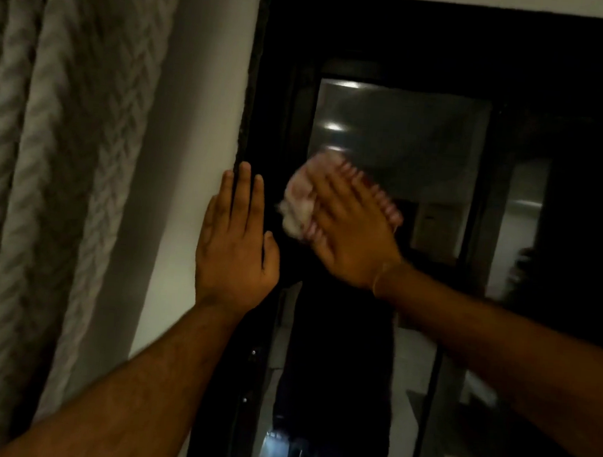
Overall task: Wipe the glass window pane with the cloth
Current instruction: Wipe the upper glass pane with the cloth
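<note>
Glass window pane (403,128): upright, dark, beside wall (201,110).
Cloth (300,201): bunched, blurred; axis unclear.
Right hand (350,232): flat, pressing cloth.
Left hand (234,248): flat on wall edge.

1 cloth (300,206): white with pink-red stripes, crumpled; pressed against the glass at mid-height, near its left edge.
1 glass window pane (410,135): upright, dark, reflective; 2 light spots are mirrored near the top.
</note>
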Motion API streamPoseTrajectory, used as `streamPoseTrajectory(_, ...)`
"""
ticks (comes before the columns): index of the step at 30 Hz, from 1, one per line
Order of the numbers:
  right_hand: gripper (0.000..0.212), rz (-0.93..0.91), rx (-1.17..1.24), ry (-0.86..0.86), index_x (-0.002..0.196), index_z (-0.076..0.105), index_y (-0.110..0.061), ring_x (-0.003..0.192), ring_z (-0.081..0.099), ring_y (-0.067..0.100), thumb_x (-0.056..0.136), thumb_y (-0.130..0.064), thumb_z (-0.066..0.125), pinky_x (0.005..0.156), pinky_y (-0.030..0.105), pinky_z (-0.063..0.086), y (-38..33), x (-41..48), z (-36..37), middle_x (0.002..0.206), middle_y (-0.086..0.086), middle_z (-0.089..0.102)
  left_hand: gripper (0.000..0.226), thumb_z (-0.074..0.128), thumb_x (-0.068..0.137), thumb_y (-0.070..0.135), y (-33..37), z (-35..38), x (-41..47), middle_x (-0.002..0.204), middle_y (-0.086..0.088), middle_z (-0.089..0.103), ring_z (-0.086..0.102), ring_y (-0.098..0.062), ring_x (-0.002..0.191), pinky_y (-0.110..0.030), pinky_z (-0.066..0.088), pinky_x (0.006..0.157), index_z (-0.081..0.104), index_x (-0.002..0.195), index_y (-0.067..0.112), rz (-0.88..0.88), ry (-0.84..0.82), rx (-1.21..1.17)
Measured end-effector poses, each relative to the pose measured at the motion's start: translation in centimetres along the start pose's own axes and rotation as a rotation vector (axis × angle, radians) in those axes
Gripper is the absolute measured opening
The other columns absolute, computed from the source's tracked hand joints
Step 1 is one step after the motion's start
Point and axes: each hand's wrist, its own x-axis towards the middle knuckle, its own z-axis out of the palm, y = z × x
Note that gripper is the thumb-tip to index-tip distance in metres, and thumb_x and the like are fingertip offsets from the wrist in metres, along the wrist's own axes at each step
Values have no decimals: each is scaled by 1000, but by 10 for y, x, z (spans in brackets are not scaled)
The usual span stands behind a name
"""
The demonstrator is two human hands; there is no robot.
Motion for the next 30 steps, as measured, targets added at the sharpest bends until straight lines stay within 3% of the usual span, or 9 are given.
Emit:
streamPoseTrajectory(2, 68, -106, 128, -71, 168, 30, -15, 167, 11, 32, 109, -45, 46, 137, 51, 7, -48, -74, 16, 178, 13, 19, 86, 45, 103, 30, 0, -1, 0, 188, -12, 0, -2, -28, 175, -42, 2, 140, 8, 178, 8, -5, 1, -1)
streamPoseTrajectory(5, 77, -411, 115, -308, 169, 26, -29, 165, 19, 25, 102, -54, 55, 133, 42, -21, -108, -181, 35, 178, 1, 21, 87, 46, 103, 29, 1, -2, -2, 188, -12, 1, 0, -29, 175, -43, 4, 140, 9, 178, 8, -10, 5, -19)
streamPoseTrajectory(7, 89, -593, 29, -396, 171, 15, -31, 166, 16, 21, 97, -58, 56, 130, 43, -26, -124, -216, 46, 180, -1, 11, 86, 45, 103, 28, 2, -3, -1, 188, -12, 1, 0, -29, 175, -43, 5, 140, 9, 178, 8, -6, 7, -10)
streamPoseTrajectory(9, 89, -652, 19, -423, 171, 9, -32, 166, 14, 20, 97, -55, 53, 130, 43, -26, -121, -213, 49, 181, -3, 5, 86, 45, 102, 28, 1, -4, -1, 189, -11, 1, 1, -29, 175, -42, 4, 140, 9, 178, 8, -12, 10, 5)
streamPoseTrajectory(14, 81, -406, 65, -329, 171, 13, -36, 168, 5, 23, 100, -56, 47, 134, 45, -8, -73, -136, 36, 181, -2, 5, 87, 43, 101, 29, 1, -3, -2, 189, -11, 3, 2, -29, 175, -47, 11, 140, 8, 178, 9, -4, 20, -34)
streamPoseTrajectory(19, 72, -390, -16, -247, 168, 26, -35, 166, 14, 28, 102, -57, 43, 132, 54, 15, -13, -50, 10, 179, 4, 17, 87, 45, 100, 26, 0, -3, -4, 188, -11, 6, 5, -28, 175, -46, 9, 140, 11, 178, 9, -15, 36, -43)
streamPoseTrajectory(21, 68, -329, -67, -203, 168, 29, -31, 166, 16, 32, 106, -55, 39, 131, 55, 17, 12, -15, -3, 178, 7, 21, 87, 43, 100, 27, -3, -2, -4, 189, -11, 4, 4, -28, 175, -45, 6, 140, 10, 178, 9, -18, 31, -17)
streamPoseTrajectory(26, 72, 59, -190, -100, 170, 23, -21, 165, 15, 38, 107, -53, 33, 133, 57, 17, 105, 49, -47, 178, 15, 17, 86, 41, 101, 28, 0, -4, -3, 188, -12, 4, 4, -30, 175, -43, 2, 140, 9, 178, 8, -16, 7, 2)
streamPoseTrajectory(30, 75, 138, -209, -101, 170, 20, -27, 165, 13, 37, 104, -59, 36, 132, 60, 18, 130, 36, -53, 179, 12, 13, 86, 43, 101, 26, 2, -7, -3, 188, -14, 5, 6, -32, 174, -47, 8, 140, 10, 178, 8, -13, -3, 10)
